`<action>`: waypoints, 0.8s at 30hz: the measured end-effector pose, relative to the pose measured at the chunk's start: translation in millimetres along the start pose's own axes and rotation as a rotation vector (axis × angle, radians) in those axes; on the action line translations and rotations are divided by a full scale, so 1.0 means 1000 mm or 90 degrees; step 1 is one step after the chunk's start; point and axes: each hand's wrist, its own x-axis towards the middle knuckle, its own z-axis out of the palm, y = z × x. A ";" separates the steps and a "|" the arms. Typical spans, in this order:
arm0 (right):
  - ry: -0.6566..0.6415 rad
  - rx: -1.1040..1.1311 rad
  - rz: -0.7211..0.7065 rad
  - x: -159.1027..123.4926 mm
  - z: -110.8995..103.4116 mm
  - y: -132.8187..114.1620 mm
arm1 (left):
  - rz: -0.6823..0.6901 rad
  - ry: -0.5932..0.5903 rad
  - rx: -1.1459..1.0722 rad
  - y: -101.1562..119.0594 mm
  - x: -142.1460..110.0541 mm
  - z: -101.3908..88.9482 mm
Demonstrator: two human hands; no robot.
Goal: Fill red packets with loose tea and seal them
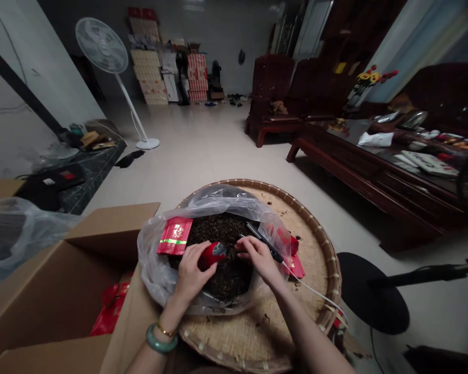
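From where I stand, the left hand (192, 267) has its fingers gripping a small red packet (208, 255) above dark, dried leaves (218, 226) in a clear plastic bag (150, 267), the packet's silvery end (219, 250) toward three o'clock, apparently to face the right hand (259, 257), whose bunched fingers' hold I cannot tell.

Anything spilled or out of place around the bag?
Yes, a minor spill: dark dried leaf bits lie scattered on the woven bamboo tray, outside the clear plastic bag holding the main heap.

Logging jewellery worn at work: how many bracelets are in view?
2, both on the left wrist: a green bangle and, nearer the left hand, a gold-coloured bracelet. The right wrist shows none.
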 end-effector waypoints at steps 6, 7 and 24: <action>-0.033 -0.513 -0.217 0.002 0.019 0.025 | -0.173 0.058 -0.108 -0.008 0.003 -0.006; -0.036 -0.558 -0.221 0.002 0.024 0.027 | -0.189 0.071 -0.128 -0.010 0.003 -0.006; -0.182 -0.735 -0.166 0.012 0.039 0.005 | -0.187 0.089 -0.176 -0.012 0.004 -0.007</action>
